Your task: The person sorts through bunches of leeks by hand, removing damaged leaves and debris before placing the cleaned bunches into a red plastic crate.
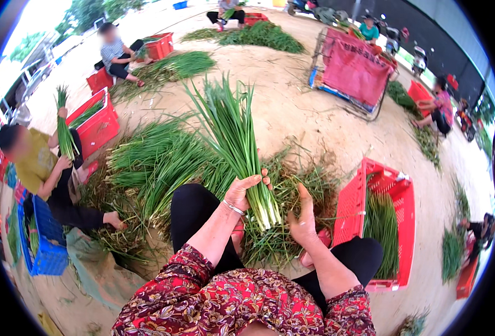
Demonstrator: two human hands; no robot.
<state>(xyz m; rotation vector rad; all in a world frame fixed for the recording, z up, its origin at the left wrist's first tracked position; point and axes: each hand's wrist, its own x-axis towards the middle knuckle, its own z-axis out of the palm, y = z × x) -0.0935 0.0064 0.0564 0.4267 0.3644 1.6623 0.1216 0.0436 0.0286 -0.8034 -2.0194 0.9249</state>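
My left hand [242, 193] is wrapped round a bunch of green onions [233, 140], with the long green leaves fanning up and away and the white stem ends pointing down toward me. Just right of those stem ends, my right hand [303, 224] is open, its fingers apart and nothing seen in it. Beyond and to the left of my knees lies a heap of loose green onions [158, 162]. Dry leaves and trimmings [264, 246] cover the ground between my feet.
A red plastic crate [405, 224] holding green onions [381, 235] stands by my right knee. At left, a person in a yellow top [34, 168] holds another bunch beside a red crate [104, 130] and a blue crate [48, 241]. A metal-framed cart with red cloth [354, 67] stands farther off.
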